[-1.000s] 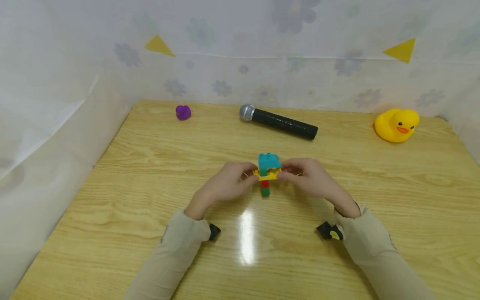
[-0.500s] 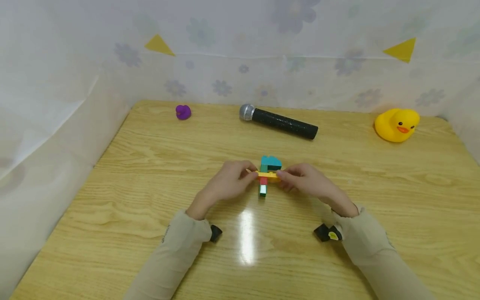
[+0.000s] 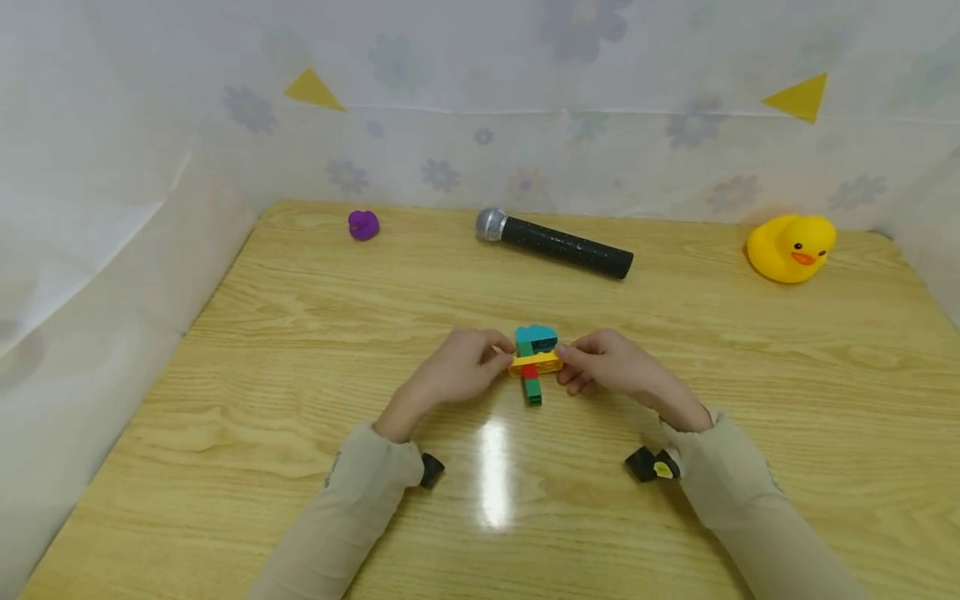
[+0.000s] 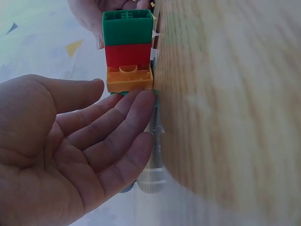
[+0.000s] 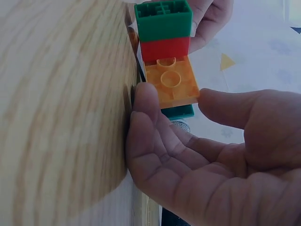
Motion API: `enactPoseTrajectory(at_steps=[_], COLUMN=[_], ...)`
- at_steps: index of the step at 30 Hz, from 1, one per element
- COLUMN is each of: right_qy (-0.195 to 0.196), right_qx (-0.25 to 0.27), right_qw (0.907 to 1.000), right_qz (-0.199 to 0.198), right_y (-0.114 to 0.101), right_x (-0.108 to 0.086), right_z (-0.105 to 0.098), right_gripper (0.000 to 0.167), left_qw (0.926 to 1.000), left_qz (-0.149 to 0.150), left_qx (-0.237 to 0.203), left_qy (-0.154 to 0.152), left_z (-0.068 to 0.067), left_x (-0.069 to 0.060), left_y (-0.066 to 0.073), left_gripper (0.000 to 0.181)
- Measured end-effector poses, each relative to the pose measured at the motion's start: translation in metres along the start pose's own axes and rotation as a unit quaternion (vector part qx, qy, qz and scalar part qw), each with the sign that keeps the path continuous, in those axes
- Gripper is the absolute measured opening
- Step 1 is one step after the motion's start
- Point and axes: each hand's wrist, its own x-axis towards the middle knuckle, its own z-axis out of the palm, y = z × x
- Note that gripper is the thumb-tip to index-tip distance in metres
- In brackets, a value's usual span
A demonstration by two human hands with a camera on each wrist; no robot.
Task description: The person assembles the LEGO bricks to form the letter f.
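Between the two hands, in the middle of the head view, is a toy building-block model. It has a blue curved brick (image 3: pixel 536 333) at the far end, a yellow plate (image 3: pixel 549 363) across it, then a red brick (image 3: pixel 530 372) and a green brick (image 3: pixel 533 392) at the near end. My left hand (image 3: pixel 467 368) holds the left end of the plate at its fingertips. My right hand (image 3: pixel 618 367) pinches the right end between thumb and fingers. Both wrist views show the hollow underside of the green brick (image 5: pixel 164 23); the blue brick is mostly hidden there.
A black microphone (image 3: pixel 566 247) with a silver head lies behind the model on the wooden table (image 3: pixel 337 317). A small purple duck (image 3: pixel 364 226) stands at the back left, and a larger yellow duck (image 3: pixel 787 248) at the back right. Patterned white cloth (image 3: pixel 450 142) hangs behind.
The block model has tipped in my hands, so its green end points nearer and the plate's underside shows. It has also come slightly toward me. Both hands stay nearly in place.
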Motion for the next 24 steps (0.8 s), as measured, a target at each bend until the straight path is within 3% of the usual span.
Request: enactPoseTrajectory(at_steps=[16, 24], right_qy=[0.042, 0.044], right_qx=[-0.030, -0.053], right_qw=[0.9985, 0.9976], right_qz=[0.020, 0.008], right_y=[-0.0030, -0.0052], right_x=[0.0005, -0.0005], right_z=[0.0023, 0.0027], right_gripper=[0.028, 0.025], left_qw=[0.9964, 0.9981], left_qz=[0.000, 0.015], left_qx=[-0.081, -0.045], left_qy=[0.026, 0.039], left_z=[0.0010, 0.0027], left_x=[0.0006, 0.0007], left_y=[0.0006, 0.0005], left_gripper=[0.026, 0.009])
